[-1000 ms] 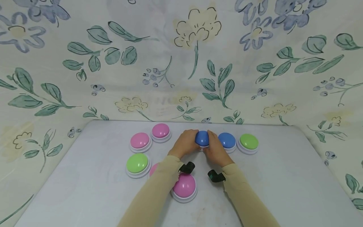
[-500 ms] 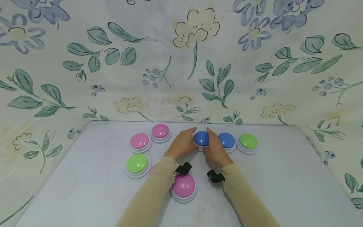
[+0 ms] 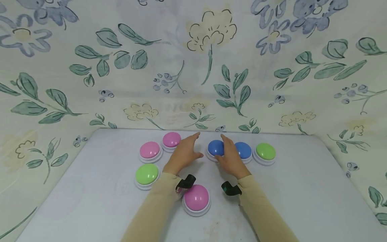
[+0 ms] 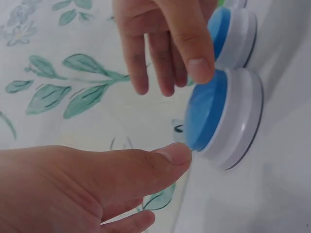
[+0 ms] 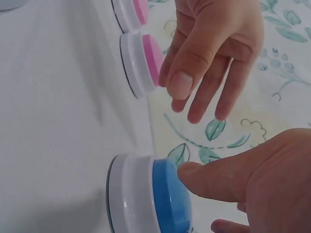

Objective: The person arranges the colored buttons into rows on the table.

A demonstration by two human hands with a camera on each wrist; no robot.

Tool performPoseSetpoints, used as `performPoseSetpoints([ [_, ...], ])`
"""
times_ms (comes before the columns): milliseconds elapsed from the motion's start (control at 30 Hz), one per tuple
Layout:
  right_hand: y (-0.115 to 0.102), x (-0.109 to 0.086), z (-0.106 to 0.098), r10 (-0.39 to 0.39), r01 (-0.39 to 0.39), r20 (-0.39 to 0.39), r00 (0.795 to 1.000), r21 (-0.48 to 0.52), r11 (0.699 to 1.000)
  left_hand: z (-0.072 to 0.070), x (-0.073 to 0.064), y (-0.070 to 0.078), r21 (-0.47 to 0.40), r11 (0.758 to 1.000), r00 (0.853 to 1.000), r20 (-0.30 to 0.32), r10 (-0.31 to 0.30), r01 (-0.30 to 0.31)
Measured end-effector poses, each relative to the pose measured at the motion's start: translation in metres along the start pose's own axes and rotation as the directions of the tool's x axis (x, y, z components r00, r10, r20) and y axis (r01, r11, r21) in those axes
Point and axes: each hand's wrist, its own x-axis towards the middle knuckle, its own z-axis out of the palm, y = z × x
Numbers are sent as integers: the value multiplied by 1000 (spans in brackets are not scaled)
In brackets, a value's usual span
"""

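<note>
Two white-based blue dome buttons stand side by side at the back of the table. My right hand [image 3: 231, 156] is at the left blue button [image 3: 215, 148], its thumb by the dome and its fingers extended beyond it. In the right wrist view the thumb tip overlaps the edge of that blue dome [image 5: 171, 199]. The second blue button [image 3: 243, 151] is partly behind the right hand. My left hand [image 3: 183, 153] is held apart to the left, fingers and thumb spread, with nothing in it. It partly covers a pink button [image 3: 171, 139].
Another pink button [image 3: 150, 150] and a green one [image 3: 146, 174] stand on the left, and a green button [image 3: 265, 152] on the right. Nearest the front is a pink button [image 3: 196, 199], beside the left sleeve [image 3: 154, 208]. A floral cloth [image 3: 169, 67] hangs behind the white table [image 3: 302, 195].
Both hands held the left blue button; it was tilted and now sits flat on the table. The left hand has let go and moved left, and the right hand's fingers have loosened.
</note>
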Motion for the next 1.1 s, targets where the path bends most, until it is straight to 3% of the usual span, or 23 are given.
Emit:
performPoseSetpoints([
  [333, -5, -2, 3, -27, 27, -24, 999, 21, 999, -21, -12, -18, -57, 996, 996, -51, -69, 66],
  [533, -8, 0, 6, -57, 59, -45, 997, 47, 997, -32, -10, -29, -53, 995, 994, -65, -86, 83],
  [700, -14, 3, 12, -17, 17, -4, 1000, 90, 996, -41, -8, -36, -36, 995, 991, -95, -97, 94],
  [1100, -28, 18, 24, -70, 65, 29, 997, 142, 988, -49, -3, -51, -21, 995, 982, -159, -100, 98],
])
